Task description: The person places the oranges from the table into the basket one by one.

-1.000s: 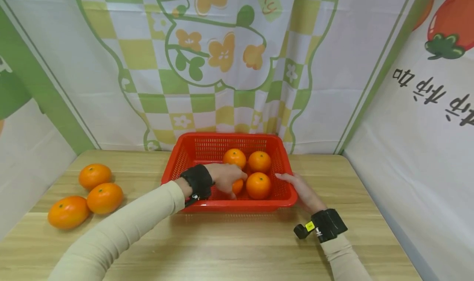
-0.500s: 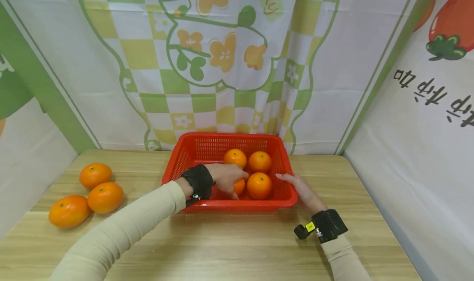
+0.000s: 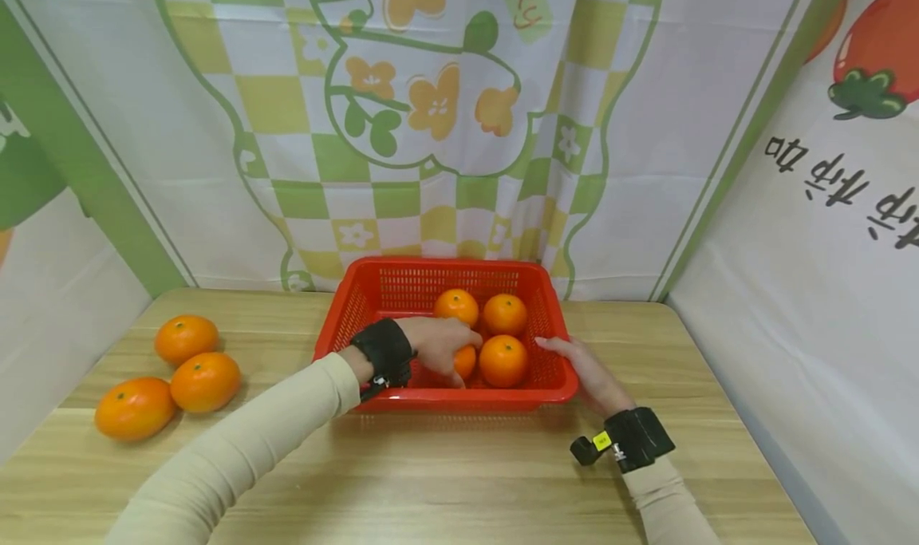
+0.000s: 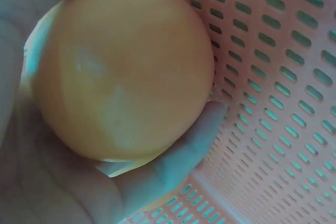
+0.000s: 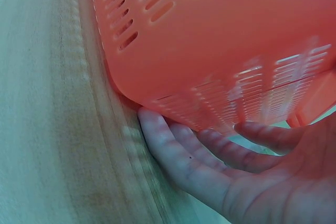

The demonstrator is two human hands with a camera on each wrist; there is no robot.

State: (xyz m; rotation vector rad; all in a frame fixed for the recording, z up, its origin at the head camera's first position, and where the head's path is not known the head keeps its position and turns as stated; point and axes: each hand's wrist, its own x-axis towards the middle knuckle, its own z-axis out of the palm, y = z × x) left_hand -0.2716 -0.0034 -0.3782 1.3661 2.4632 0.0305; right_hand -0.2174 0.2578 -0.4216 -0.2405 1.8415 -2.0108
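Note:
My left hand (image 3: pixel 434 344) reaches into the red plastic basket (image 3: pixel 445 399) and holds an orange (image 3: pixel 465 361) at its front middle. In the left wrist view the fingers and thumb curve round that orange (image 4: pixel 126 72), close to the slotted basket wall (image 4: pixel 273 51). Three other oranges lie in the basket: one at the back (image 3: pixel 456 306), one back right (image 3: pixel 506 314) and one front right (image 3: pixel 503 361). At the right side, my right hand (image 3: pixel 589 373) grips the basket, thumb over the rim. From the right wrist, its fingers (image 5: pixel 194 174) touch the basket's outer lower wall (image 5: pixel 184 40).
Three more oranges sit together on the wooden table (image 3: pixel 459 481) at the left: one at the back (image 3: pixel 186 340), one on the right (image 3: pixel 206 381) and one in front (image 3: pixel 135 408). A patterned curtain (image 3: pixel 431 130) hangs right behind the basket. White cloth walls flank the table.

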